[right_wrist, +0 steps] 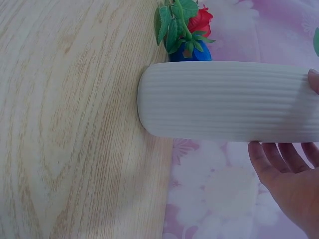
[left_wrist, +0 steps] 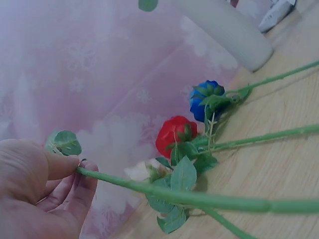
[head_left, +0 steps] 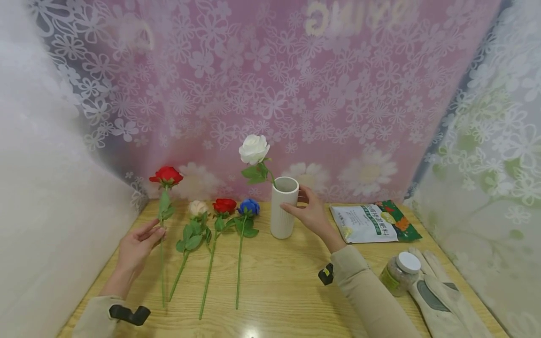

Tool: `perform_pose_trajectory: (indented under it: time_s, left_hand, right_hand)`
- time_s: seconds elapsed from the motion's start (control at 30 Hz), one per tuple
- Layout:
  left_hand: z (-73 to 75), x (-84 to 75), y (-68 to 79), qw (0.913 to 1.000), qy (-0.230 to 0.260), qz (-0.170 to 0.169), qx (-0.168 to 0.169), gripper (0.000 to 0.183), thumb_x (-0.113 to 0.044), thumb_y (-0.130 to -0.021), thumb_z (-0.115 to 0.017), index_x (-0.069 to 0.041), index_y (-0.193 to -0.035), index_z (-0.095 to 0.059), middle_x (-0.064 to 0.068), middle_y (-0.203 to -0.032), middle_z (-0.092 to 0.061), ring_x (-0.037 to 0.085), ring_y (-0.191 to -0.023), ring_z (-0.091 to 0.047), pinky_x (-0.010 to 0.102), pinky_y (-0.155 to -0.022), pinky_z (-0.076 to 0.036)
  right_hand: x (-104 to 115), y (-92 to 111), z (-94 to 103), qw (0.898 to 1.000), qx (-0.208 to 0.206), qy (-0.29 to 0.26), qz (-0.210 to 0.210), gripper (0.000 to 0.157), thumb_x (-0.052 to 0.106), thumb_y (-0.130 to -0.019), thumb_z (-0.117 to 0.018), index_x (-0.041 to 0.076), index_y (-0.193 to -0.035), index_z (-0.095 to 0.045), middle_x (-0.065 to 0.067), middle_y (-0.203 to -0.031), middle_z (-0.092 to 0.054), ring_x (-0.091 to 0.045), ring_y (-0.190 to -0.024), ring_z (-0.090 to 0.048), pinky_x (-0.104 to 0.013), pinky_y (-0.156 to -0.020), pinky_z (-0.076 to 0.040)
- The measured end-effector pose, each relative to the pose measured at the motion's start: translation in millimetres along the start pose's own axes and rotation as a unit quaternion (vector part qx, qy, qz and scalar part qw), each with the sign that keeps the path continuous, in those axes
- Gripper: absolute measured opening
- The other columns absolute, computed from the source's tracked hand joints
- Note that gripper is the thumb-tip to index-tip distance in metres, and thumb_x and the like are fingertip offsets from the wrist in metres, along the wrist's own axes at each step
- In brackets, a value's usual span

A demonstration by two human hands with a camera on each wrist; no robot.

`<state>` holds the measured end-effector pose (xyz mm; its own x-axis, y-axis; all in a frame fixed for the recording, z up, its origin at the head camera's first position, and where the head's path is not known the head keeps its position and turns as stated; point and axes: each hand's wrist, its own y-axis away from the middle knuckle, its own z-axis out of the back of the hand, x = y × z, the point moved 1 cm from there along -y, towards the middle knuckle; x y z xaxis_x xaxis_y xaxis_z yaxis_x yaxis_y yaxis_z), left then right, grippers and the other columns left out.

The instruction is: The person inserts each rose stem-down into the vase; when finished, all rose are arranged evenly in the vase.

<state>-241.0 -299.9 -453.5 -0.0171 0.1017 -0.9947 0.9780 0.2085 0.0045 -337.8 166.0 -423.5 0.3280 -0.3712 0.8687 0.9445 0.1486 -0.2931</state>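
Note:
My left hand [head_left: 139, 244] pinches the green stem of a red rose [head_left: 166, 175] between thumb and fingers, and the bloom stands upright above it. In the left wrist view that stem [left_wrist: 164, 193] runs out from the fingertips to the right. My right hand [head_left: 312, 213] grips the upper part of a ribbed white vase [head_left: 281, 220], thumb in front and fingers at the far side. The vase stands upright on the table. A white rose [head_left: 254, 149] leans left out of its mouth; the stem's lower end is hidden inside.
Between the hands lie a cream rose [head_left: 198, 208], a second red rose [head_left: 224, 205] and a blue rose [head_left: 249, 206]. To the right are a printed bag [head_left: 372, 223], a white-lidded jar [head_left: 400, 274] and pale gloves [head_left: 444, 300]. A flowered curtain [head_left: 270, 84] hangs behind the table.

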Motion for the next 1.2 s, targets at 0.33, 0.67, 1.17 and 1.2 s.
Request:
perform_pose_trajectory:
  time_s: [0.33, 0.67, 1.17, 1.2]
  left_hand:
    - [-10.9, -5.5, -0.1, 0.9988, 0.046, 0.012, -0.009, 0.058, -0.006, -0.101, -0.070, 0.006, -0.153, -0.046, -0.018, -0.091, -0.075, -0.002, -0.087, -0.074, 0.013, -0.086, -0.059]
    - [-29.6, -11.7, -3.5, 0.9923, 0.100, -0.072, -0.014, 0.020, 0.000, -0.099, -0.070, -0.013, -0.114, -0.068, -0.010, -0.091, -0.076, 0.007, -0.086, -0.074, 0.027, -0.077, -0.065]
    - [-70.1, -33.4, -9.7, 0.9886, 0.087, -0.115, -0.042, 0.030, -0.006, -0.102, -0.069, -0.008, -0.130, -0.059, -0.007, -0.091, -0.071, 0.012, -0.084, -0.070, 0.036, -0.072, -0.067]
    - [-73.3, -35.1, -10.7, 0.9874, 0.095, -0.120, -0.039, 0.030, -0.005, -0.102, -0.068, -0.007, -0.130, -0.059, -0.007, -0.091, -0.071, 0.012, -0.084, -0.070, 0.036, -0.073, -0.067]
  right_hand:
    - [-1.3, 0.7, -0.4, 1.000, 0.001, 0.004, 0.004, 0.075, 0.034, -0.091, -0.085, 0.016, -0.154, -0.049, -0.011, -0.142, -0.061, -0.034, -0.124, -0.064, -0.052, -0.097, -0.061]
    - [-0.2, 0.8, 0.6, 1.000, 0.001, 0.000, 0.004, 0.077, 0.034, -0.091, -0.085, 0.013, -0.155, -0.048, -0.012, -0.144, -0.059, -0.035, -0.127, -0.062, -0.052, -0.101, -0.059]
    - [2.7, 1.2, 0.8, 1.000, 0.000, 0.007, 0.014, 0.076, 0.035, -0.091, -0.086, 0.014, -0.154, -0.049, -0.012, -0.143, -0.060, -0.034, -0.128, -0.062, -0.051, -0.102, -0.059]
    - [3.2, 1.1, 0.8, 1.000, 0.000, 0.007, 0.014, 0.075, 0.035, -0.091, -0.086, 0.014, -0.154, -0.049, -0.012, -0.143, -0.061, -0.034, -0.128, -0.062, -0.051, -0.102, -0.059]
